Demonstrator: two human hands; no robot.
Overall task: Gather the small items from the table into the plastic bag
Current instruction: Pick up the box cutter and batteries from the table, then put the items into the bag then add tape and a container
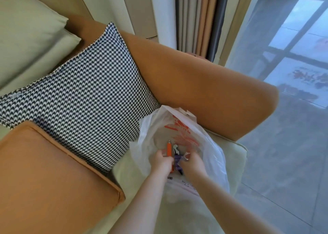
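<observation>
A white plastic bag (209, 141) with red print lies open on the pale sofa seat, in the corner by the orange armrest. Both my hands are inside its mouth, holding a bundle of small items between them. My left hand (164, 160) is closed around an orange pen-like tool (169, 149) that points up and away. My right hand (192, 162) grips purple items (177, 161) and a crumpled clear wrapper (186, 156). A small white and black piece (176, 149) sticks up between the two hands. The lower ends of the items are hidden by my fingers.
A houndstooth cushion (85, 99) leans on the sofa back to the left of the bag. An orange cushion (53, 177) lies at the front left. The orange armrest (213, 95) curves behind the bag. Grey floor tiles (287, 162) and curtains (200, 19) are to the right.
</observation>
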